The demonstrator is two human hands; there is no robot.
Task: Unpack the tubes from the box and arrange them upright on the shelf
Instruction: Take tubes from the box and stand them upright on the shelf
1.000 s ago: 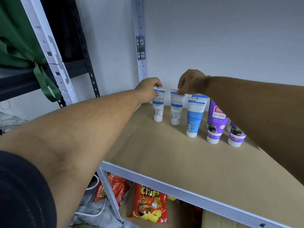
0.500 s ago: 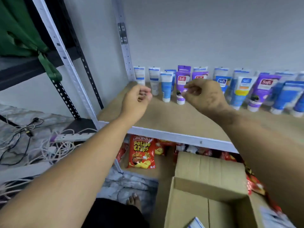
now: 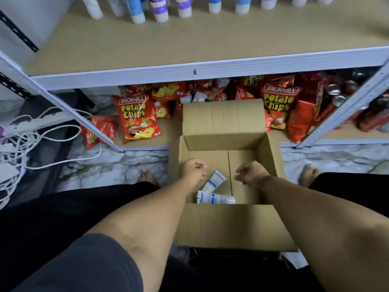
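Note:
An open cardboard box (image 3: 223, 142) stands on the floor between my knees. Two white tubes with blue print lie flat inside it: one tube (image 3: 214, 181) slanted, the other tube (image 3: 216, 199) along the near wall. My left hand (image 3: 194, 170) hovers over the box's left side, fingers loosely curled, holding nothing. Over the right side, my right hand (image 3: 251, 172) is likewise loosely curled and empty. On the wooden shelf (image 3: 189, 43) above, a row of blue, white and purple tubes (image 3: 160, 11) stands upright along the back.
The shelf's white metal front rail (image 3: 210, 69) runs across above the box. Red potato chip bags (image 3: 136, 119) fill the lower shelf behind the box, with cans (image 3: 336, 93) at the right. White cables (image 3: 25, 142) lie on the floor at left.
Both hands let go of the tubes on the shelf, pulled back and dropped down over the open box. The view tilted down from the shelf to the box.

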